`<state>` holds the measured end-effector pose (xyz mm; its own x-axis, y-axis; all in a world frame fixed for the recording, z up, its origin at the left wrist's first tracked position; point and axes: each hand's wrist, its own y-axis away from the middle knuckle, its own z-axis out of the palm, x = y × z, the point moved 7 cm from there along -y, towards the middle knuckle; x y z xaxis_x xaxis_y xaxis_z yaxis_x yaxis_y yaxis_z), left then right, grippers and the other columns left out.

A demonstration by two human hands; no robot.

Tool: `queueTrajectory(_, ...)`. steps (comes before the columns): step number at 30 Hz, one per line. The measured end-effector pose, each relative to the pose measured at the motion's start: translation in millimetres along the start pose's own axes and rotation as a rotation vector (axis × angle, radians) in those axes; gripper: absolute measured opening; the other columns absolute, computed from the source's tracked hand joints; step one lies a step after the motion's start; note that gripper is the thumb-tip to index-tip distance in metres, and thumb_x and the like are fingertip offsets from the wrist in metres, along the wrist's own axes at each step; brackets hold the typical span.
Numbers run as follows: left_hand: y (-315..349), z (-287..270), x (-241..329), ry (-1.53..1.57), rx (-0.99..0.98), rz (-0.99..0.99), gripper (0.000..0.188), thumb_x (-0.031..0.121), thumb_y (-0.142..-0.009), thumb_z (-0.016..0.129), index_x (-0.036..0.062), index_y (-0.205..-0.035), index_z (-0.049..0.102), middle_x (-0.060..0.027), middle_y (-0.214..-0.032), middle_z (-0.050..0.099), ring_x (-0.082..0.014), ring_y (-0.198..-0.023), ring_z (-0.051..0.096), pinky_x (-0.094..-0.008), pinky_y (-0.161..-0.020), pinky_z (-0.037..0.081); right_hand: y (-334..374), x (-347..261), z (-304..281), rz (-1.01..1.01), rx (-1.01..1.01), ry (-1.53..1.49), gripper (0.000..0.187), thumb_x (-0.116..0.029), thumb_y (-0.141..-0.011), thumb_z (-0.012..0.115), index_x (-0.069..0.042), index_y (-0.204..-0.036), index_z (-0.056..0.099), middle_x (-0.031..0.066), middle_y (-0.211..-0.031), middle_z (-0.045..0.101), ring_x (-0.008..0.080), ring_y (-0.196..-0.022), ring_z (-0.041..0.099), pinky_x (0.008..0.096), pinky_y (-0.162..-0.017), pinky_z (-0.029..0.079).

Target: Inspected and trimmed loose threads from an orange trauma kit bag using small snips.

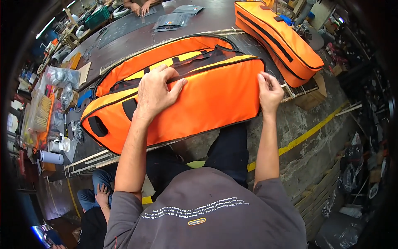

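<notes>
A large orange bag (pixel 219 99) with black piping lies tilted at the table's near edge. Its top is unzipped, and the yellow and dark mesh lining (pixel 166 63) shows inside. My left hand (pixel 157 91) is closed over the rim of the opening, thumb on the outer orange side and fingers toward the inside. Beside the bag's right end, my right hand (pixel 270 92) has its fingers curled into a pinch close to the black-piped edge. Whatever those fingers hold is too small or hidden to tell. Black straps (pixel 98 126) sit on the bag's left end.
A second orange bag (pixel 282 41), closed, lies at the far right of the dark table (pixel 124 54). Grey plastic-wrapped packs (pixel 172 21) rest farther back, near another person's hands (pixel 141 8). Cluttered bins (pixel 41 112) and a white cup (pixel 52 157) stand at left. Another person sits lower left.
</notes>
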<state>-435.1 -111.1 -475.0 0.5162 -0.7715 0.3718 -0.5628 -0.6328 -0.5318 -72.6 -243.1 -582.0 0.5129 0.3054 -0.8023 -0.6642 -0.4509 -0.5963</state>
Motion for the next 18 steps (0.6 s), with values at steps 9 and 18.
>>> queueTrajectory(9, 10, -4, 13, -0.124, 0.089, 0.056, 0.024, 0.029, -0.090, 0.084, 0.0067, -0.090, 0.077, -0.0096, -0.090, 0.071, -0.0323, -0.086, 0.071, -0.0437, -0.077, 0.052, -16, -46, 46, -0.152, 0.156, 0.339, 0.016, -0.021, -0.091, 0.086, -0.005, -0.093, 0.084, 0.0048, -0.069, 0.076, 0.0167, -0.060, 0.068, 0.0369, -0.077, 0.053)
queueTrajectory(18, 27, 10, 23, -0.281, 0.343, 0.019, 0.017, 0.025, -0.094, 0.081, 0.0104, -0.101, 0.076, -0.0052, -0.094, 0.070, -0.0266, -0.093, 0.067, -0.0431, -0.088, 0.043, -44, -20, 26, 0.016, -0.047, -0.027, 0.022, -0.021, -0.112, 0.060, -0.003, -0.102, 0.067, -0.0061, -0.083, 0.057, 0.0035, -0.075, 0.051, 0.0235, -0.070, 0.045)
